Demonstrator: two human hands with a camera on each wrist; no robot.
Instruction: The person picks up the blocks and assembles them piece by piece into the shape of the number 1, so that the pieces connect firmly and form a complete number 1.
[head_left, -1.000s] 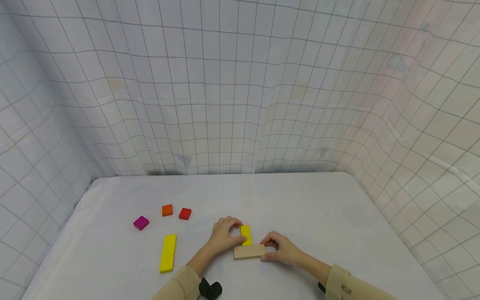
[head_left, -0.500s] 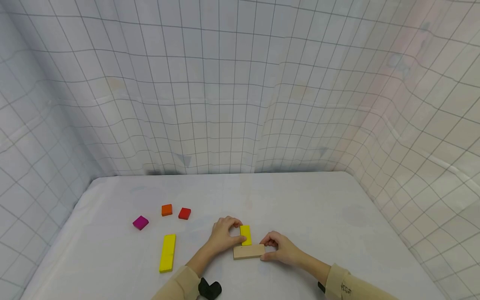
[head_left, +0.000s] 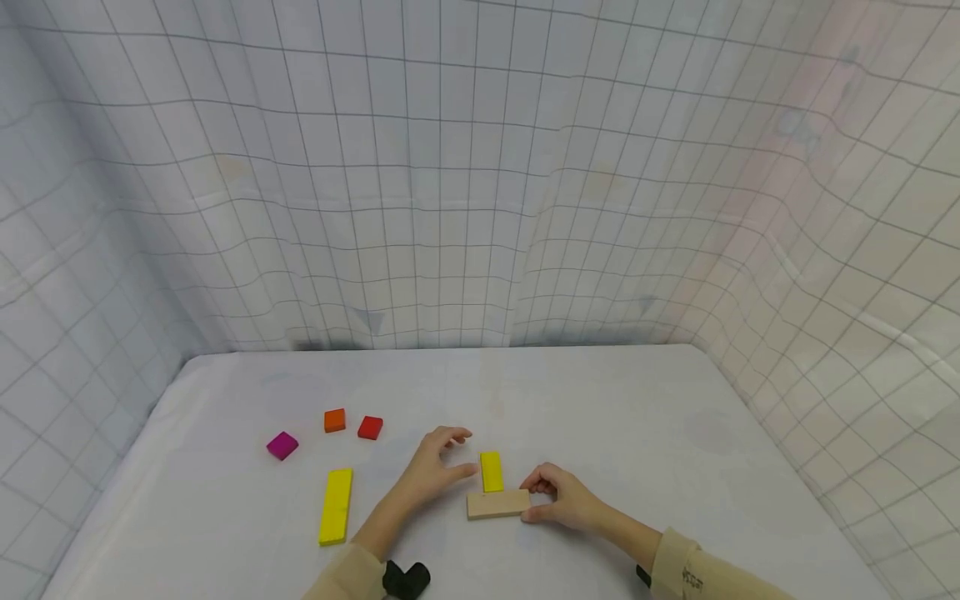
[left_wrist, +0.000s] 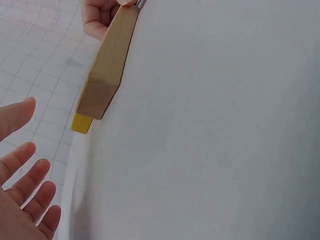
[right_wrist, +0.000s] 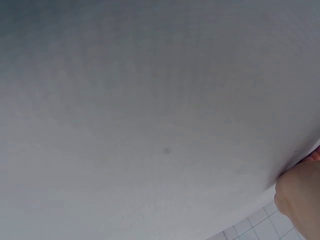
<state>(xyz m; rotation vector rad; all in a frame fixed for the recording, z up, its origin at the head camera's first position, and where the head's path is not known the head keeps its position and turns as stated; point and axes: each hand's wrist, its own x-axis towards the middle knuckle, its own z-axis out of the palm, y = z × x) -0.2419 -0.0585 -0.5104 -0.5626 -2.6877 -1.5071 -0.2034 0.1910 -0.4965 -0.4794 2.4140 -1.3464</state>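
Note:
A plain wooden block (head_left: 497, 504) lies lengthwise on the white table. My right hand (head_left: 564, 502) pinches its right end between thumb and fingers. Right behind the wooden block is a short yellow block (head_left: 491, 472), apparently touching it. My left hand (head_left: 437, 467) is just left of the yellow block, fingers spread and apart from it. In the left wrist view the left hand (left_wrist: 25, 185) holds nothing, and the wooden block (left_wrist: 107, 65) hides most of the yellow block (left_wrist: 81, 123). The right wrist view has only part of the right hand (right_wrist: 300, 195) at its edge.
To the left lies a long yellow block (head_left: 335, 507). Farther back are a magenta block (head_left: 282, 446), an orange block (head_left: 334, 420) and a red block (head_left: 370, 427). A gridded white curtain (head_left: 450, 208) rises behind the table (head_left: 615, 400) and along its sides.
My left hand has let go of the short yellow block and drawn back to the left, its fingers opening. The right hand and the blocks stay in place.

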